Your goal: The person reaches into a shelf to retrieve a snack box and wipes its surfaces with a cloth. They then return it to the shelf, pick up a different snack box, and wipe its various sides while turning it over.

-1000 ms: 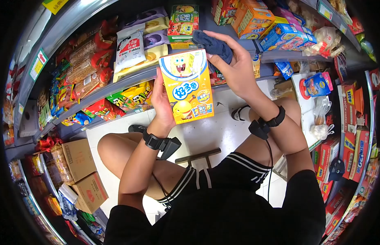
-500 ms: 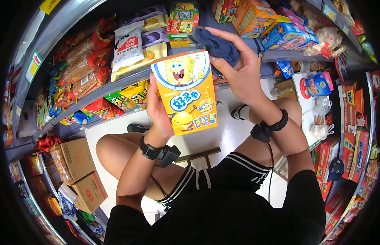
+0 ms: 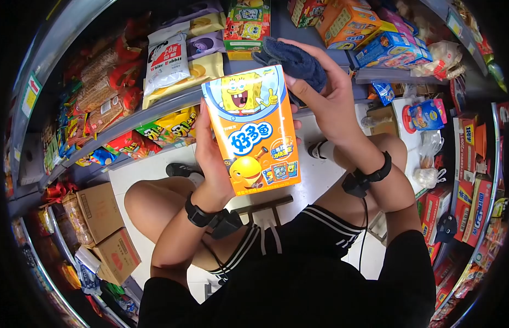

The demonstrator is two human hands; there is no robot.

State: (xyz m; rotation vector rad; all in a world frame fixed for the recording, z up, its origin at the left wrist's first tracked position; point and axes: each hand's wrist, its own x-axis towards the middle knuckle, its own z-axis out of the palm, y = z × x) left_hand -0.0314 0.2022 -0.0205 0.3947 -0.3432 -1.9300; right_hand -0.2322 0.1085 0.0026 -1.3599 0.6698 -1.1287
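1 box (image 3: 251, 131) nearer, cloth (image 3: 295, 59) x1

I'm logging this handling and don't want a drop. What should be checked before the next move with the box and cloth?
1. Left hand grips the snack box from behind, thumb on its left edge, fingertips showing at its right edge: ok.
2. Snack box upright, printed front towards the camera, leaning a little: ok.
3. Right hand closed round the bunched dark blue cloth: ok.
4. Cloth at the box's top right corner, actually touching it: cannot tell.
5. Back and underside of the box clean and undented: cannot tell, hidden.
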